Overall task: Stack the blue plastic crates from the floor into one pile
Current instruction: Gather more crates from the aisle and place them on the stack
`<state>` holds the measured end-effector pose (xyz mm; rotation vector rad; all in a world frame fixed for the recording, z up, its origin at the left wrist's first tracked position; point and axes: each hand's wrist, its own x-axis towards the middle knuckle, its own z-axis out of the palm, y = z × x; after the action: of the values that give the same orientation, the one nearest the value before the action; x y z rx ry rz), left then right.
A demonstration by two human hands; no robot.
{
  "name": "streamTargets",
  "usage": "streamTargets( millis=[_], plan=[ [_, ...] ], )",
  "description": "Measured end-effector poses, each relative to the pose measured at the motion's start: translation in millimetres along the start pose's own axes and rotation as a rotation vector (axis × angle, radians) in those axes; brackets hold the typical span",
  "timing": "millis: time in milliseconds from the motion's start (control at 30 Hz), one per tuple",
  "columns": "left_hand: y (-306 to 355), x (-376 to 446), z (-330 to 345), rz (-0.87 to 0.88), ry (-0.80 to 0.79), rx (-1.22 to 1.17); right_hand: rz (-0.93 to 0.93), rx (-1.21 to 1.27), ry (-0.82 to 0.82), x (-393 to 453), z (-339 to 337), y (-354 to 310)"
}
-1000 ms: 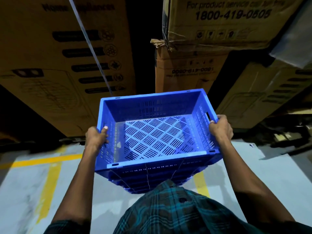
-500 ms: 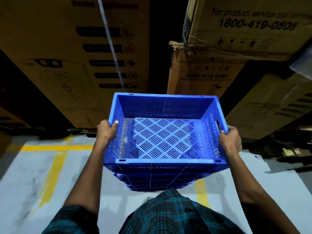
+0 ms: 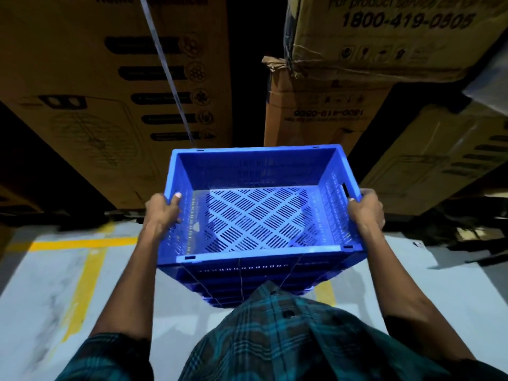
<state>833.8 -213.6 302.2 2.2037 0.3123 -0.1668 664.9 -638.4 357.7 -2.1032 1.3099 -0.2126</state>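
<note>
Up top, blue crate, both hands gripping

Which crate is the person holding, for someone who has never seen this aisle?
Find the tall cardboard boxes along the aisle. In front of them stands a pile of blue crates. The top crate is the one, gripped by the left hand and right hand at its side rims; only its slotted floor shows.
</note>
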Motion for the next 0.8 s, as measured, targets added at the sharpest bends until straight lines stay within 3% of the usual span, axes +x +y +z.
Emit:
streamTargets(
  millis=[267, 500, 800],
  plan=[
    [1.3, -4.6, -3.8, 0.016, -0.007, -0.079, -0.025, 0.057, 0.034, 5.3, 2.2, 13.9],
    [7.5, -13.5, 0.4, 0.004, -0.005, -0.056, -0.122, -0.084, 0.1, 8.3, 6.1, 10.5],
    [21.3, -28.4, -0.2, 0.009, 0.084, 0.246, -0.194, -0.281, 0.142, 4.0, 14.3, 7.4]
  ],
)
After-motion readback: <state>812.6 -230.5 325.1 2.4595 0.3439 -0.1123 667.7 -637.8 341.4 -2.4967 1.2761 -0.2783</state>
